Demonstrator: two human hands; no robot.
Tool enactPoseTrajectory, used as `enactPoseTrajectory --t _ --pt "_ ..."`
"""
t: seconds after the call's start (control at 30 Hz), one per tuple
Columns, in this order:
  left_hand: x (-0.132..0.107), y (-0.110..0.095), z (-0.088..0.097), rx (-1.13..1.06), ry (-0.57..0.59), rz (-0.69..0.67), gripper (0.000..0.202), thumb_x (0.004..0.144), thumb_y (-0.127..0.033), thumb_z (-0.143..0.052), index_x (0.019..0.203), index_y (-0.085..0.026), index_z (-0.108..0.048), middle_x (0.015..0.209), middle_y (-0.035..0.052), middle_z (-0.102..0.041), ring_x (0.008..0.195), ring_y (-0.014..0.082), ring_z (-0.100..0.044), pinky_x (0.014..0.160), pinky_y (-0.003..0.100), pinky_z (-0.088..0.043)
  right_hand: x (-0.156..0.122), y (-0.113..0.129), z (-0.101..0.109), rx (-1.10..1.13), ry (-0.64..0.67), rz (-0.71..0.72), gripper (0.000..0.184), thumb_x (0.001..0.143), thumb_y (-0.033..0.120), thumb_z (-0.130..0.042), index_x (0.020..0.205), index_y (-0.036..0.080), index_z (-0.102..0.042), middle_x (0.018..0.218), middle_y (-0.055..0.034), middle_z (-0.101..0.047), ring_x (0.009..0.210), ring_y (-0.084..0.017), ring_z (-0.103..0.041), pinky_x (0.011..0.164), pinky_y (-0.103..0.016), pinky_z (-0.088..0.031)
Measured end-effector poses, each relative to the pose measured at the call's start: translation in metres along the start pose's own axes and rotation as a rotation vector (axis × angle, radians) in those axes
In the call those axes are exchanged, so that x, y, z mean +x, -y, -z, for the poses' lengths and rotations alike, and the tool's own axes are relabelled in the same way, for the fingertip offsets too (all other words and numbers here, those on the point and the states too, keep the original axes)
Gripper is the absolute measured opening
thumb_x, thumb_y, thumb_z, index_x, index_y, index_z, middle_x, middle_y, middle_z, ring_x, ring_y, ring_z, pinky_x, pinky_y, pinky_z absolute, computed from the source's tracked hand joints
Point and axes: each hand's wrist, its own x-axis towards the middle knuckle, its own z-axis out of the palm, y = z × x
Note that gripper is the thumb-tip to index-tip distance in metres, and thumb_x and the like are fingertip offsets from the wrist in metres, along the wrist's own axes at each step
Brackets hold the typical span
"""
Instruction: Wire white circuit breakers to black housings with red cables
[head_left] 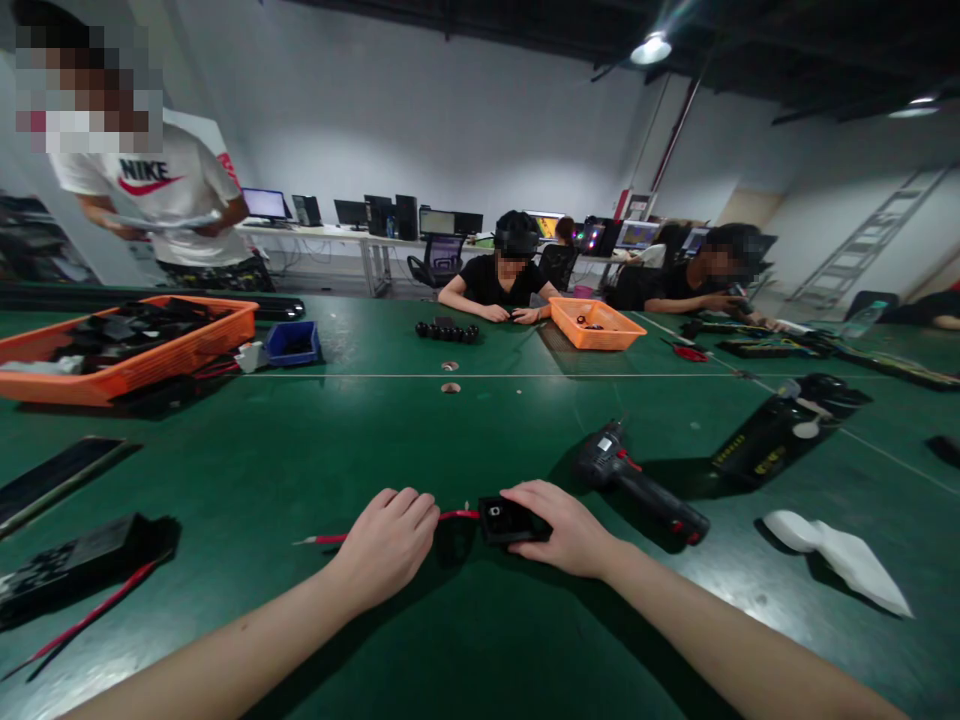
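Note:
My right hand is closed around a small black plastic housing, whose open end faces left. A red wire runs from that end into my left hand, which is curled over it. The wire's bare tip shows beyond the left side of that hand. Beyond my right hand lies a black cordless screwdriver with red accents. Left of my left hand, another black housing rests on the table with its own red wire.
The green table carries an orange basket of black parts, a blue bin and a second orange basket. At right are a black cylindrical pack and a white tool-shaped piece. Several people are across the table.

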Motion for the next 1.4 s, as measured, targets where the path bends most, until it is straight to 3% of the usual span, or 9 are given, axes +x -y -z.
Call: enactPoseTrajectory --t 0.23,0.4,0.6,0.8,0.87,0.97,1.13,1.4 --pt "-0.004 -0.003 -0.005 0.063 -0.054 -0.016 0.024 0.095 -0.021 -0.05 0.11 -0.018 -0.069 0.11 0.008 -0.068 0.104 0.0248 -0.06 0.094 0.045 -0.04 -0.004 0.004 0.0 -0.032 -0.007 -0.02 0.064 0.079 0.034 -0.077 0.137 0.023 -0.052 0.127 -0.0123 -0.062 0.116 -0.028 -0.06 0.1 -0.046 -0.051" --pt "-0.006 -0.011 -0.008 0.141 -0.023 -0.034 0.028 0.091 -0.013 -0.052 0.113 -0.016 -0.069 0.117 0.0103 -0.067 0.111 0.0279 -0.057 0.099 0.047 -0.038 -0.007 0.003 0.001 -0.069 -0.015 -0.029 0.062 0.081 0.036 -0.075 0.137 0.022 -0.051 0.127 -0.0125 -0.062 0.117 -0.029 -0.059 0.099 -0.046 -0.051" --pt "0.0 -0.015 -0.008 0.191 0.073 0.019 0.028 0.092 -0.012 -0.049 0.113 -0.015 -0.067 0.115 0.0107 -0.066 0.105 0.0264 -0.058 0.089 0.042 -0.042 -0.006 0.004 -0.001 -0.104 0.004 -0.036 0.062 0.083 0.037 -0.074 0.138 0.02 -0.05 0.129 -0.0135 -0.061 0.118 -0.03 -0.057 0.101 -0.048 -0.049" --pt "0.0 -0.012 -0.01 0.183 0.071 0.036 0.022 0.094 -0.015 -0.049 0.106 -0.016 -0.067 0.109 0.0096 -0.065 0.097 0.0249 -0.057 0.081 0.041 -0.04 -0.005 0.009 0.004 -0.06 0.053 -0.078 0.064 0.085 0.043 -0.069 0.139 0.019 -0.046 0.131 -0.0134 -0.059 0.12 -0.029 -0.056 0.102 -0.047 -0.048" --pt "0.0 -0.012 -0.011 0.18 0.073 0.041 0.021 0.093 -0.015 -0.049 0.105 -0.016 -0.066 0.107 0.0098 -0.065 0.096 0.0246 -0.057 0.08 0.04 -0.039 -0.006 0.008 0.009 -0.033 0.063 -0.046 0.064 0.089 0.046 -0.063 0.143 0.019 -0.042 0.136 -0.0137 -0.056 0.123 -0.029 -0.053 0.104 -0.048 -0.046" --pt "-0.001 -0.011 -0.011 0.181 0.084 0.044 0.021 0.093 -0.015 -0.05 0.106 -0.015 -0.066 0.106 0.0104 -0.064 0.096 0.0244 -0.056 0.081 0.04 -0.038 -0.007 0.0 0.016 -0.019 0.014 -0.033 0.045 0.099 0.037 -0.044 0.14 0.02 -0.045 0.135 -0.0126 -0.057 0.123 -0.026 -0.053 0.105 -0.046 -0.045" --pt "-0.001 -0.009 -0.01 0.167 0.082 0.036 0.02 0.094 -0.018 -0.05 0.106 -0.015 -0.066 0.109 0.0106 -0.064 0.098 0.0245 -0.055 0.08 0.04 -0.037 -0.009 -0.022 0.023 -0.208 -0.089 -0.253 0.028 0.1 0.023 -0.04 0.117 0.019 -0.061 0.109 -0.01 -0.066 0.101 -0.024 -0.063 0.091 -0.041 -0.052" --pt "-0.001 -0.008 -0.005 0.143 0.094 0.044 0.018 0.095 -0.02 -0.05 0.104 -0.016 -0.065 0.103 0.0082 -0.064 0.094 0.0234 -0.055 0.079 0.039 -0.036 -0.012 -0.023 0.021 -0.353 0.063 -0.329 0.024 0.097 0.022 -0.045 0.111 0.02 -0.063 0.101 -0.0072 -0.066 0.085 -0.022 -0.065 0.076 -0.035 -0.053"
